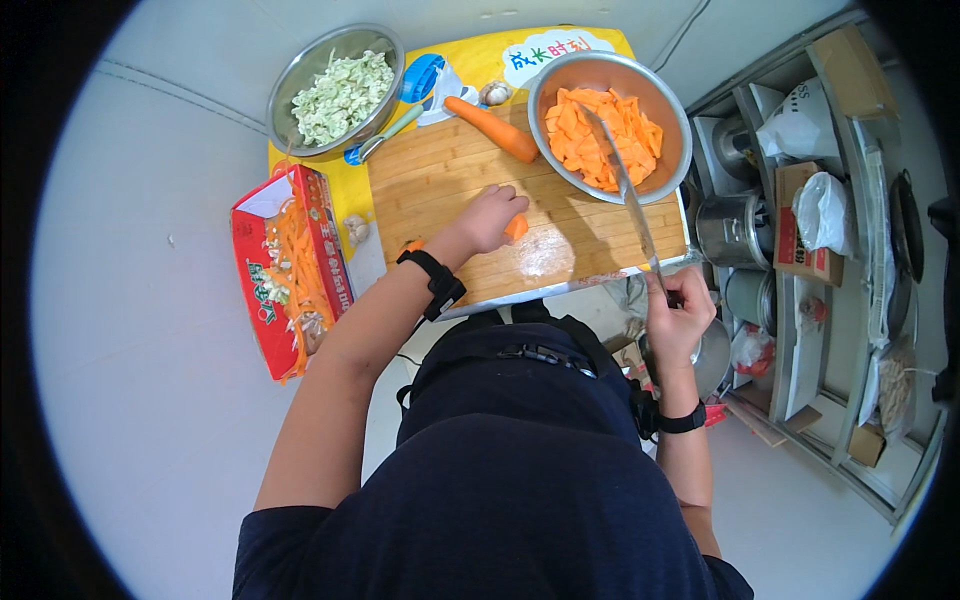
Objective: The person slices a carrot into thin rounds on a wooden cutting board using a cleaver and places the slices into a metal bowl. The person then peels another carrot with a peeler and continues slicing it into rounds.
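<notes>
My right hand point(681, 306) grips a kitchen knife point(632, 204) by its handle at the board's front right corner. The blade reaches up over the rim of a steel bowl point(684, 161), its tip above sliced carrot point(592, 139). On the bamboo cutting board point(442, 161), my left hand point(491, 217) has its fingers curled over a carrot piece point(516, 226), most of which the hand hides. A whole peeled carrot point(491, 129) lies at the back of the board, close to the bowl. Another small orange piece point(412, 245) shows beside my left forearm.
A steel bowl point(276, 90) of chopped pale green vegetable stands back left. Nearby lie a peeler point(391, 133), garlic bulbs point(495, 93) and a blue plastic item point(422, 78). A red carton point(259, 300) holds peelings at left. Shelves point(784, 330) with pots and boxes flank the right.
</notes>
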Motion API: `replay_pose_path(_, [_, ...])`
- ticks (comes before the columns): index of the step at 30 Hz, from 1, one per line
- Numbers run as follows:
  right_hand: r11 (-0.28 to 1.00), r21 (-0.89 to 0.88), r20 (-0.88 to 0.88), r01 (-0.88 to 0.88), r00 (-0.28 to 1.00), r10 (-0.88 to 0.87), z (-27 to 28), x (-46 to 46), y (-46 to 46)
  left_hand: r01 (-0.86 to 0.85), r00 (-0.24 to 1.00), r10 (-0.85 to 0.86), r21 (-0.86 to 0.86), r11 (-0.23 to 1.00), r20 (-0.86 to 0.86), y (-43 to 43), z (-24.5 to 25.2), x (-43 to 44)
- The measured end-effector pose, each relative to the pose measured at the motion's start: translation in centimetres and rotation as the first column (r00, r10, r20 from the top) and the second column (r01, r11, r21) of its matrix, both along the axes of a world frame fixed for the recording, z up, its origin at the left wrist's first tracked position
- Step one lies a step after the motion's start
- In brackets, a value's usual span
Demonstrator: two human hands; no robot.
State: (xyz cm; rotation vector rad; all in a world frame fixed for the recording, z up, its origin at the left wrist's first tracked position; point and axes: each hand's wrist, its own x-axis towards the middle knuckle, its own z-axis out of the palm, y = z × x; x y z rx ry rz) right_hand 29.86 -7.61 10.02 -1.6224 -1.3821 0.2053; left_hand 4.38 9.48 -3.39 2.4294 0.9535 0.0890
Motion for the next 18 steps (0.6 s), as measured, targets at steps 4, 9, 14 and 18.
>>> replay_pose_path(4, [0.997, -0.073, -0.014, -0.037, 0.999, 0.036, 0.0, -0.4, 0.5, -0.203, 0.979, 0.206, -0.133, 0.97, 0.005, -2.3, -0.1, 0.6])
replay_pose_path(9, [0.973, -0.172, 0.005, -0.156, 0.987, 0.159, 0.2, -1.1, 2.2, -0.24, 0.951, 0.242, -0.03, 0.97, 0.191, -4.2, -0.4, 0.8])
replay_pose_path(14, [0.898, -0.364, -0.023, -0.246, 0.967, 0.255, -0.2, -4.3, 3.7, -0.543, 0.757, 0.573, -0.186, 0.819, 0.313, -5.9, -0.6, 0.6])
replay_pose_path(18, [0.809, -0.542, 0.061, -0.228, 0.949, 0.309, -1.2, -7.3, 4.3, -0.655, 0.644, 0.731, -0.331, 0.68, 0.227, -6.3, -1.2, 0.3])
